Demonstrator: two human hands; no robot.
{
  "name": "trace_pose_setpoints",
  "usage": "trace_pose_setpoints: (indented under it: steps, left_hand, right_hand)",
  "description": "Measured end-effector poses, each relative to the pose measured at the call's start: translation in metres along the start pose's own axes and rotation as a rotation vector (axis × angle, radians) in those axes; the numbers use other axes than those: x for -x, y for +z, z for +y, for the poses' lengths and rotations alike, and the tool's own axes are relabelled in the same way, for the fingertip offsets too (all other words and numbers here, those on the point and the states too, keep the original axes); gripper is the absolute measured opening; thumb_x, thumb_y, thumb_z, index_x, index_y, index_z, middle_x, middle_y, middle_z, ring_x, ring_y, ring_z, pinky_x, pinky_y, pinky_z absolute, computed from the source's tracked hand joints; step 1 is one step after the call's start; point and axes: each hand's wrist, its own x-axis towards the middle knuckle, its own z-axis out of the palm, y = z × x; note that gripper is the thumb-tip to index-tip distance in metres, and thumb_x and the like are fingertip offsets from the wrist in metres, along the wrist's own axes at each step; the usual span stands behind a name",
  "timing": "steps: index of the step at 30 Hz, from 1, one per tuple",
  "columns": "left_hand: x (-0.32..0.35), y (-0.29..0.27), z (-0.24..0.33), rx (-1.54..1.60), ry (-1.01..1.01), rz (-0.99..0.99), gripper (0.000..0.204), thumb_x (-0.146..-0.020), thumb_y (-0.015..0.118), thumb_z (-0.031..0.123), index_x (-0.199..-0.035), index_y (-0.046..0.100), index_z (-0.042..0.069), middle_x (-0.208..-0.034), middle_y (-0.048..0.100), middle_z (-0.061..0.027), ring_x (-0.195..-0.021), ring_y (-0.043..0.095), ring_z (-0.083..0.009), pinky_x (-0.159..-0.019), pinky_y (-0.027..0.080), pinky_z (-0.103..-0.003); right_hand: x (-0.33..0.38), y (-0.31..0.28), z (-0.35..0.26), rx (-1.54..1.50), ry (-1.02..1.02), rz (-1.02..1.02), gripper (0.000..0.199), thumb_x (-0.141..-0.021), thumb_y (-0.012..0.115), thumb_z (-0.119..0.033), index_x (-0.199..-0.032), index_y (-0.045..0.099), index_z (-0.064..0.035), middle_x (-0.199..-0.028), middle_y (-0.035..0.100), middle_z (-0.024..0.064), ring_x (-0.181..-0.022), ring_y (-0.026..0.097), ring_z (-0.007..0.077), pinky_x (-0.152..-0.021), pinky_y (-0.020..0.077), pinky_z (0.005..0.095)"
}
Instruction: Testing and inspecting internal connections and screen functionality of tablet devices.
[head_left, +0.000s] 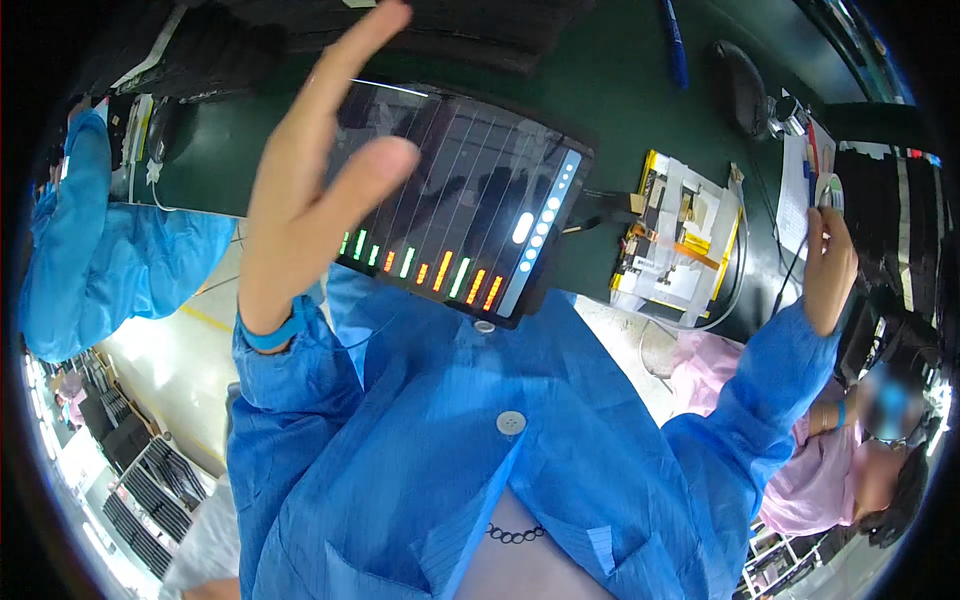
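My left hand (322, 185) is raised over the left side of a dark tablet (455, 205), thumb and fingers stretched apart, holding nothing. The tablet's lit screen shows columns with green and red marks and a pale bar of round icons. At the far right my right hand (832, 262) is beside a white sheet of paper (793, 190), fingers bent and close together. A roll of tape (830, 190) and a thin blue stick-like thing are at its fingertips; whether they are held is hard to see. Between tablet and right hand lies a yellow-edged electronic assembly (685, 235) with white tape strips.
A black computer mouse (740, 88) and a blue pen (676, 45) lie on the dark green table (625, 110). A pale cable (738, 270) loops around the assembly. Another person in a blue sleeve (130, 260) is at left; a person in pink (815, 480) is at lower right.
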Motion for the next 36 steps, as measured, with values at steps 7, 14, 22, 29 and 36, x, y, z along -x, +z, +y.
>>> trace_pose_setpoints:
  steps: [7, 14, 22, 29, 36]
  left_hand:
    - [0.096, 0.007, -0.028, -0.374, 0.161, 0.477, 0.03, -0.077, 0.052, 0.011, -0.104, 0.066, 0.005, -0.097, 0.061, -0.0089, -0.09, 0.057, -0.0202, -0.091, 0.041, -0.041]
    - [0.115, 0.04, -0.035, -0.558, 0.318, 0.296, 0.039, -0.058, 0.055, 0.01, -0.091, 0.073, 0.02, -0.082, 0.052, 0.0016, -0.079, 0.053, -0.0132, -0.09, 0.038, -0.034]
    - [0.133, 0.043, -0.06, -0.581, 0.487, 0.421, 0.037, -0.082, 0.047, 0.041, -0.105, 0.067, 0.021, -0.094, 0.059, -0.0057, -0.087, 0.055, -0.0166, -0.099, 0.029, -0.038]
    - [0.1, 0.007, -0.088, -0.566, 0.089, 0.624, 0.072, -0.09, 0.029, 0.056, -0.125, 0.042, -0.005, -0.121, 0.049, -0.0206, -0.113, 0.048, -0.0322, -0.1, 0.033, -0.043]
    - [0.066, -0.025, -0.119, -0.041, -0.172, 0.326, 0.08, -0.088, 0.021, 0.064, -0.14, 0.026, 0.004, -0.143, 0.03, -0.0177, -0.131, 0.031, -0.0339, -0.111, 0.017, -0.044]
  right_hand:
    - [0.033, 0.043, -0.04, -0.115, -0.061, -0.051, 0.035, -0.086, 0.058, -0.018, -0.114, 0.051, 0.0017, -0.1, 0.055, 0.0206, -0.092, 0.056, 0.0368, -0.076, 0.0459, 0.0401]
    - [0.025, 0.062, -0.053, -0.185, -0.107, 0.079, 0.01, -0.087, 0.054, -0.009, -0.092, 0.057, -0.0013, -0.084, 0.061, 0.0129, -0.078, 0.059, 0.0307, -0.071, 0.0464, 0.0375]
    - [0.096, 0.008, -0.103, -0.241, -0.067, 0.278, 0.017, -0.083, 0.056, 0.001, -0.099, 0.056, -0.0026, -0.087, 0.061, 0.0137, -0.074, 0.062, 0.0292, -0.06, 0.0483, 0.0329]
    - [0.102, 0.037, -0.155, -0.185, -0.612, -0.075, 0.019, -0.075, 0.067, -0.017, -0.082, 0.053, -0.0057, -0.067, 0.054, 0.0059, -0.059, 0.058, 0.0204, -0.051, 0.0465, 0.0321]
    - [0.102, 0.05, -0.166, -0.336, -0.55, -0.203, 0.02, -0.079, 0.065, -0.018, -0.074, 0.05, -0.0051, -0.062, 0.056, 0.0067, -0.057, 0.06, 0.0203, -0.048, 0.0467, 0.0312]
